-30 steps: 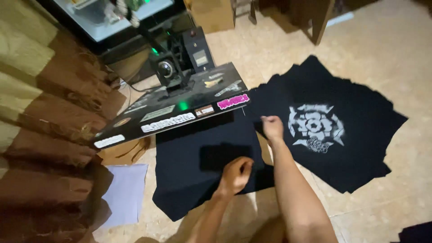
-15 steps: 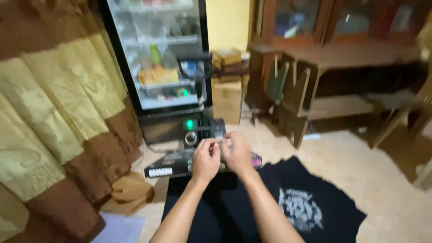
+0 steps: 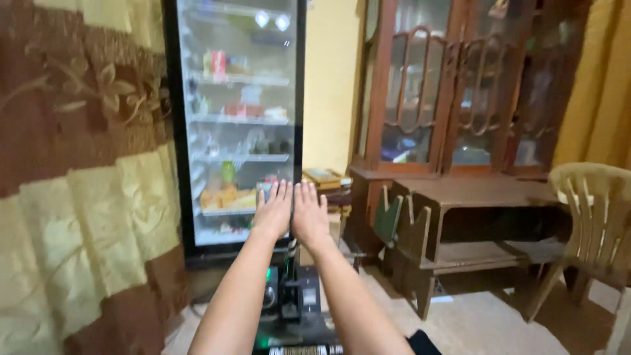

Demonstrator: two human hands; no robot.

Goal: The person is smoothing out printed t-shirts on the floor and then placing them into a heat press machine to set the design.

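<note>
left hand (image 3: 275, 212) and right hand (image 3: 309, 213) raised side by side, fingers flat and spread, grasping nothing. heat press (image 3: 289, 299) directly below both hands, well apart, long axis running away toward the fridge (image 3: 236, 125); neither hand nearer.

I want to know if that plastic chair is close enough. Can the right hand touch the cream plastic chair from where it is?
Probably not. The right hand is stretched straight ahead beside the left hand, while the cream plastic chair stands far off to the right, past the dark wooden bench.
</note>
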